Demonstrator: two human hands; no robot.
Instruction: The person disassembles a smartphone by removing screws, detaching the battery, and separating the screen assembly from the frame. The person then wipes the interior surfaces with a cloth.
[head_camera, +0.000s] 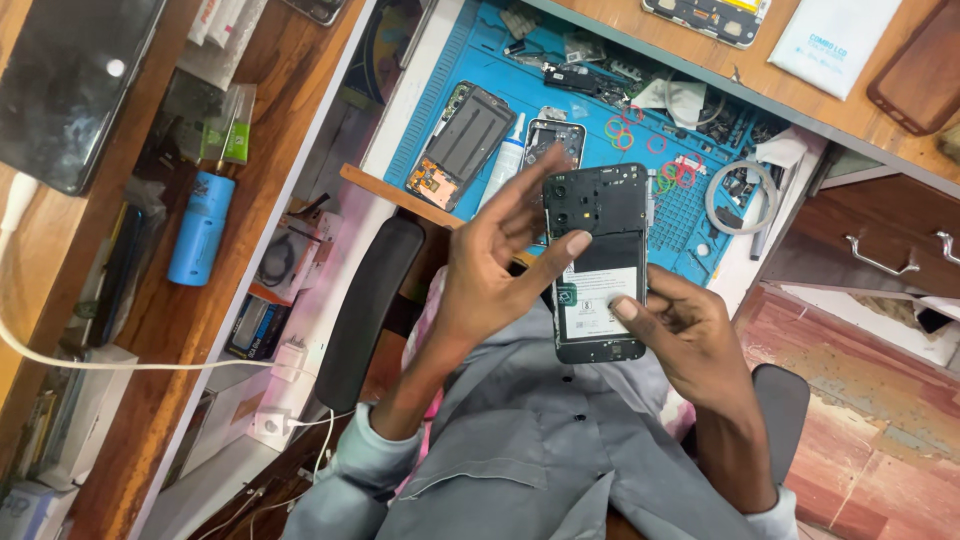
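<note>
I hold an opened black phone (597, 262) upright over my lap; its back cover is off, showing the black inner frame and a battery with a white label. My left hand (490, 270) grips its left edge, thumb laid across the middle and fingers spread behind the top. My right hand (690, 340) supports the lower right side, with its thumb tip pressed on the white label.
A blue work mat (440, 110) on the desk carries a second disassembled phone (462, 140), a third small phone (553, 140), a glue tube (507, 165), coloured rubber bands (625, 130) and a tape ring (740, 195). A blue cylinder (203, 228) lies on the left shelf. Drawers (880, 260) stand right.
</note>
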